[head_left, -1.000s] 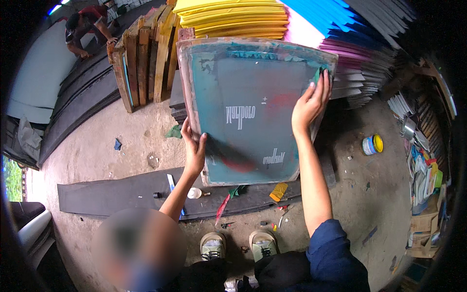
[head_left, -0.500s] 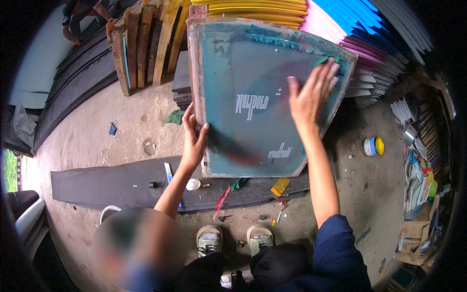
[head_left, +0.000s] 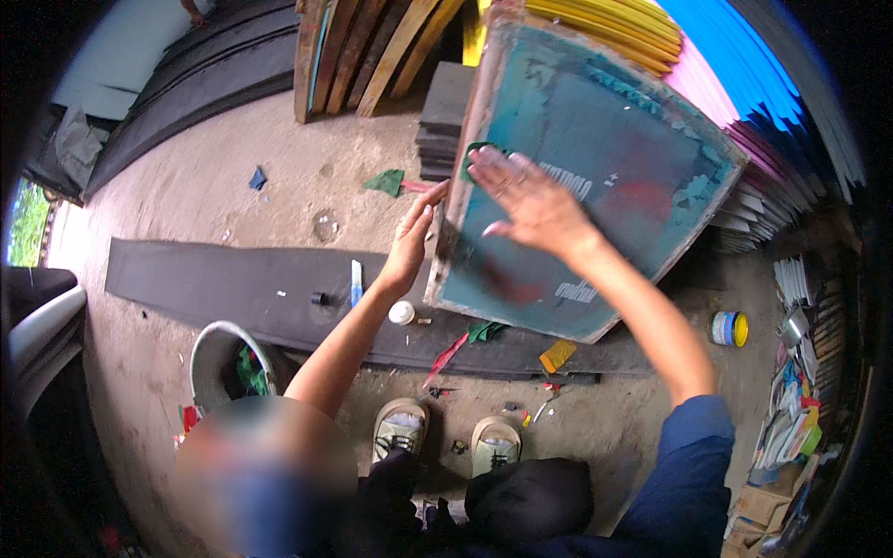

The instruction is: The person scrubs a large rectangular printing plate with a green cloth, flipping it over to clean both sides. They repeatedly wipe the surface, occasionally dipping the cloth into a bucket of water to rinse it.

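Note:
A screen-printing frame with a teal-stained mesh and pale printed lettering stands tilted in front of me. My left hand steadies it by its left edge, fingers along the side. Across the mesh lies my right hand, fingers flat, pressing a small green cloth near the left border. Most of that cloth is hidden under the fingers. Reddish smears mark the mesh to the right of and below this hand.
A long dark foam sheet lies on the floor, bearing a white cap and a blue-handled blade. A grey bucket stands left; an ink tub, right. Wooden frames and coloured sheet stacks rise behind.
My right hand has wiped the cloth from the mesh's upper right across to its left border. My left hand still steadies the frame's edge. The view has shifted, bringing the bucket into sight.

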`<action>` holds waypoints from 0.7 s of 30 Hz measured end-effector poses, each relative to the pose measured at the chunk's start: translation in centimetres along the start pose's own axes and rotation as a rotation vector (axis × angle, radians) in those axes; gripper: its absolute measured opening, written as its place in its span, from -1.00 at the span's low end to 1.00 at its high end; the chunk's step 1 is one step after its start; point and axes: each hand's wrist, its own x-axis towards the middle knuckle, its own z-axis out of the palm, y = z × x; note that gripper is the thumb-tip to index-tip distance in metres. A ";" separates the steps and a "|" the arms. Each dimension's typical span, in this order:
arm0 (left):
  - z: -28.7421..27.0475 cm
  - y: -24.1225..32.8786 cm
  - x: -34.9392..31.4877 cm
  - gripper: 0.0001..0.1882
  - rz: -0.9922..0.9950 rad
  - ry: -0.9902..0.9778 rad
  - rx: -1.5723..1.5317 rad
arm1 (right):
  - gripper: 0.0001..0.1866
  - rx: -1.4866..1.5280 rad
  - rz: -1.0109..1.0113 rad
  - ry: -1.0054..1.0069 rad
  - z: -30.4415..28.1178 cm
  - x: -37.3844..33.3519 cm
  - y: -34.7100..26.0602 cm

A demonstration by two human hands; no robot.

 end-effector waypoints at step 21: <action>-5.1 -3.3 -4.1 -0.56 -0.544 -0.291 0.088 | -0.25 -0.173 0.411 0.296 3.0 0.6 -2.5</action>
